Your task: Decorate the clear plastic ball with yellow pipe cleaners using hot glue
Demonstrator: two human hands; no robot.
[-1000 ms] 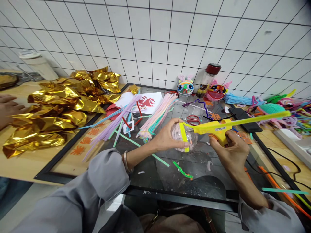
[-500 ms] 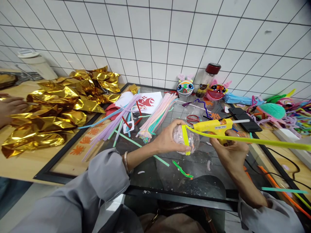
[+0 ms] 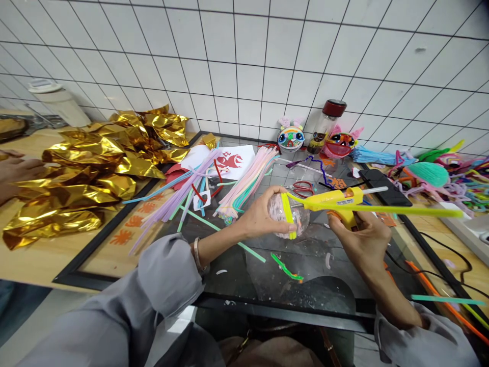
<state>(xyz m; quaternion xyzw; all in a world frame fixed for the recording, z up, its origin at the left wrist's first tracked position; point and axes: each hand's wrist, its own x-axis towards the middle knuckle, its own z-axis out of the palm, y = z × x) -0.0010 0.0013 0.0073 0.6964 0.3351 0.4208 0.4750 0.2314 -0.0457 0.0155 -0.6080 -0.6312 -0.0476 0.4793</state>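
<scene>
Now, glue gun (image 3: pixel 324 200) in right hand (image 3: pixel 362 242)

Gold foil (image 3: pixel 109 187), red-lidded bottle (image 3: pixel 321 131), tiled wall (image 3: pixel 250 46)

- One left hand (image 3: pixel 265 216) and one right hand (image 3: pixel 362 232), centre and right
- One yellow glue gun (image 3: pixel 334 200), right of centre
- One clear ball (image 3: pixel 301 220), centre
- Two big-eyed craft heads (image 3: pixel 291 137) (image 3: pixel 340 144), upper right of centre
- One red-capped bottle (image 3: pixel 321 133), between them
- One smartphone (image 3: pixel 385 187), right
- Three orange cut-outs (image 3: pixel 121 236) (image 3: pixel 133 220) (image 3: pixel 148 206), left
- One lidded cup (image 3: pixel 63 104), upper left
</scene>
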